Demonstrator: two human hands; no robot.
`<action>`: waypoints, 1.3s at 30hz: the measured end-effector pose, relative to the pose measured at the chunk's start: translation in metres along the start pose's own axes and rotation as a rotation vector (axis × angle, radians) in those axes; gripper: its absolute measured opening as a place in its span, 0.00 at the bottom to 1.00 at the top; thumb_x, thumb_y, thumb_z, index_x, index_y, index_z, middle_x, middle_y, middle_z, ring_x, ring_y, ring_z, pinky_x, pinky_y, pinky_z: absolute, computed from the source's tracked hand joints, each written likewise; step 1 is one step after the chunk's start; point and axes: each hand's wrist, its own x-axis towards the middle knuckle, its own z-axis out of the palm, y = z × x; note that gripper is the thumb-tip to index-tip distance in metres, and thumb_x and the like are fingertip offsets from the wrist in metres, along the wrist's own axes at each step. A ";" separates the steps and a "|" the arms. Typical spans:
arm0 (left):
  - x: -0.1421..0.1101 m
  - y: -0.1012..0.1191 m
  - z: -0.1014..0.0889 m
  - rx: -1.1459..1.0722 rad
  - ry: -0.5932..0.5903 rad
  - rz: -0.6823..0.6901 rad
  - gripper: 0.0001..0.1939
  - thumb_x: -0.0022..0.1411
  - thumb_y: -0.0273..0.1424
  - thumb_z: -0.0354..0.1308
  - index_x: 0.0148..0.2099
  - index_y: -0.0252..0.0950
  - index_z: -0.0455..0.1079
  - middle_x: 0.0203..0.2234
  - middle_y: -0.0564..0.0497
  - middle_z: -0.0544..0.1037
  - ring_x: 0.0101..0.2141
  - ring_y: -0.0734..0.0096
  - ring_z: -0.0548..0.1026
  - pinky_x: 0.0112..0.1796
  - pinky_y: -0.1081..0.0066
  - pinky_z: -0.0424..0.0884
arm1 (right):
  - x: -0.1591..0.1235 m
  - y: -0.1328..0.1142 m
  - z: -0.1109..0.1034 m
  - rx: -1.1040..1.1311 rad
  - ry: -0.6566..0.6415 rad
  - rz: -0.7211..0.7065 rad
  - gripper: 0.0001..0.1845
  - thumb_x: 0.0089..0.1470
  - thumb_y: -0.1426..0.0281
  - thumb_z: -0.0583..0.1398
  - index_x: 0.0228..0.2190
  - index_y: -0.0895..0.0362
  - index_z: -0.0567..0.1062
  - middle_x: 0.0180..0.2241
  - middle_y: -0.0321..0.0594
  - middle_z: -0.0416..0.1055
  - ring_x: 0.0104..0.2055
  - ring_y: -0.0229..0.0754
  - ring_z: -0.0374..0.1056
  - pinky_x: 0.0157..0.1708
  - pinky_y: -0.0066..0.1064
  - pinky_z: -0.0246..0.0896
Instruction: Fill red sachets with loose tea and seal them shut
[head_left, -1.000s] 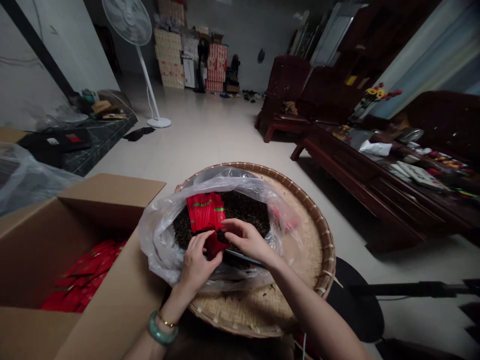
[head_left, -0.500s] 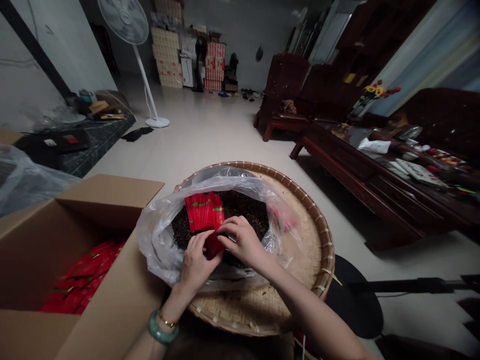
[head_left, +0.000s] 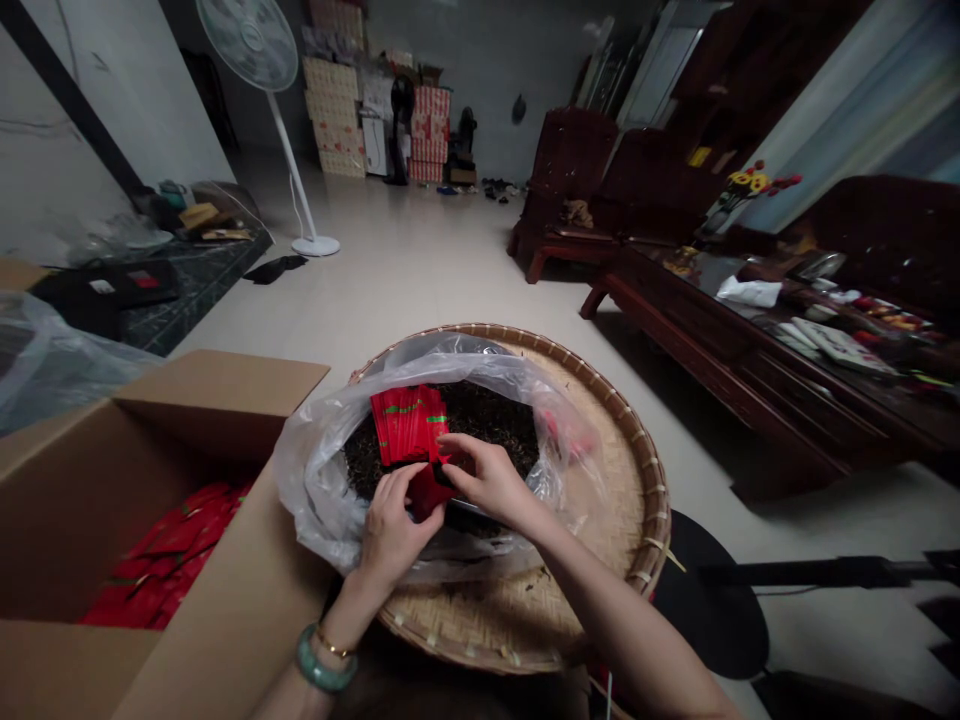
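A small red foil packet (head_left: 429, 490) is gripped between the thumb and fingers of my left hand (head_left: 397, 520), its dark mouth facing up. My right hand (head_left: 487, 482) has its thumb and curled fingertips at the packet's upper right edge. What lies between those fingertips is hard to see. Just beyond, a fanned row of red packets (head_left: 409, 425) with green marks rests on dark, dry tea leaves (head_left: 491, 415). The leaves fill an open clear plastic bag (head_left: 319, 500), which sits in a round woven bamboo tray (head_left: 615, 520).
At the left stands an open cardboard box (head_left: 217, 560) with many red packets (head_left: 165, 560) inside. A black round base (head_left: 712, 600) with a pole is right of the tray. Farther off are a white standing fan (head_left: 315, 245) and a dark wooden table (head_left: 697, 340).
My right fingertips have shifted slightly right and opened a little at the packet's mouth, which now shows wider. My left hand stays in place with the packet.
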 end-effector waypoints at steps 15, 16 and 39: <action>0.001 -0.005 -0.002 -0.105 0.000 -0.157 0.28 0.48 0.33 0.64 0.53 0.36 0.66 0.40 0.45 0.73 0.40 0.61 0.73 0.41 0.61 0.73 | -0.012 0.015 0.007 0.024 0.069 0.017 0.16 0.49 0.75 0.58 0.42 0.54 0.74 0.34 0.38 0.75 0.35 0.40 0.72 0.39 0.33 0.66; 0.003 -0.006 -0.003 -0.158 -0.033 -0.203 0.29 0.47 0.34 0.65 0.53 0.36 0.66 0.40 0.45 0.74 0.41 0.60 0.73 0.44 0.60 0.72 | -0.010 0.019 0.004 0.105 0.087 0.043 0.15 0.49 0.74 0.58 0.41 0.54 0.74 0.32 0.37 0.75 0.34 0.39 0.71 0.38 0.32 0.67; 0.015 0.014 -0.012 -0.604 -0.476 -0.534 0.16 0.40 0.33 0.66 0.33 0.30 0.74 0.20 0.54 0.73 0.21 0.74 0.67 0.25 0.75 0.64 | -0.009 0.018 -0.007 0.041 0.248 -0.060 0.13 0.52 0.59 0.60 0.31 0.56 0.75 0.25 0.36 0.70 0.25 0.36 0.63 0.25 0.26 0.57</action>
